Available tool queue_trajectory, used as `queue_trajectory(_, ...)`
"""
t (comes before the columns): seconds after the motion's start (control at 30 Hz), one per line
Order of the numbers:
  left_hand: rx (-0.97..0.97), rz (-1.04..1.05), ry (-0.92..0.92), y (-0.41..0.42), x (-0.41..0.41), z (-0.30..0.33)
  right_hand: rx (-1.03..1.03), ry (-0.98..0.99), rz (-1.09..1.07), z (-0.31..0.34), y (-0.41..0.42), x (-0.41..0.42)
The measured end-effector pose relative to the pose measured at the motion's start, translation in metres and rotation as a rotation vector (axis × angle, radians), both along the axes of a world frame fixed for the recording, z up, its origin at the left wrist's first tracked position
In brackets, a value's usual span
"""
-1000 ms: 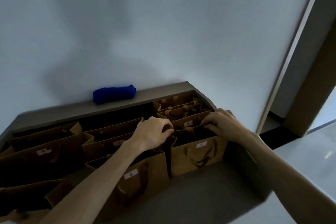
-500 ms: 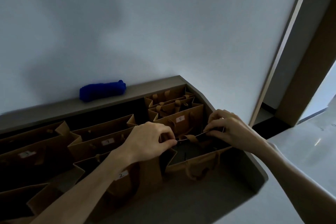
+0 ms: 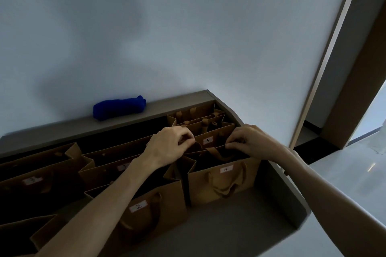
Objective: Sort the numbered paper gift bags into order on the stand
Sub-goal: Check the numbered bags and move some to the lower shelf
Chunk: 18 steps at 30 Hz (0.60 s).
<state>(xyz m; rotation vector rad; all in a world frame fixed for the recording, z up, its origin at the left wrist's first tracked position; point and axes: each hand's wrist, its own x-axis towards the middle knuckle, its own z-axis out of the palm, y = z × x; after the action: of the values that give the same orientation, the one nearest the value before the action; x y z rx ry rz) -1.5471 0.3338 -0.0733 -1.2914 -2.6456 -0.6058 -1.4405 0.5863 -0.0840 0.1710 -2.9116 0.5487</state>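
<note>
Brown paper gift bags with white number labels stand on the grey stand point(image 3: 236, 221). The bag labelled 4 point(image 3: 226, 181) stands at the front right, its rope handle hanging down its face. My left hand point(image 3: 170, 146) pinches the left end of its rear top edge and my right hand point(image 3: 248, 141) pinches the right end. Directly behind it stands bag 5 point(image 3: 211, 139). Bag 2 point(image 3: 146, 213) is at the front under my left forearm, bag 7 point(image 3: 108, 170) behind it, bag 3 point(image 3: 35, 183) at the left.
Two more bags point(image 3: 198, 119) stand at the back right corner, their numbers hidden. A blue cloth roll point(image 3: 119, 107) lies on the stand's rear ledge against the white wall. A door frame point(image 3: 325, 69) rises at the right, with pale floor beyond the stand's right edge.
Both hands stay pinched on bag 4's rim. The bag now stands upright with its label showing, where half a second ago it was tipped and its label hidden. The view shifted.
</note>
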Motion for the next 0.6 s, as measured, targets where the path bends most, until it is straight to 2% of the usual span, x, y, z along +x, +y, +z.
queue_trajectory(0.07, -0.026, 0.052, 0.051, 0.004, -0.009, -0.002, -0.041, 0.003, -0.013, 0.004, 0.001, -0.004)
queue_trajectory(0.13, -0.092, 0.070, 0.027, 0.005, -0.015, -0.004, -0.064, 0.032, -0.033, 0.007, 0.003, -0.011)
queue_trajectory(0.37, -0.089, -0.097, -0.104, -0.001, -0.011, -0.009, -0.044, 0.173, -0.098, 0.010, 0.002, -0.038)
queue_trajectory(0.6, -0.188, -0.276, -0.164, -0.012, 0.008, -0.003, 0.124, 0.066, -0.112, 0.007, -0.001, -0.044)
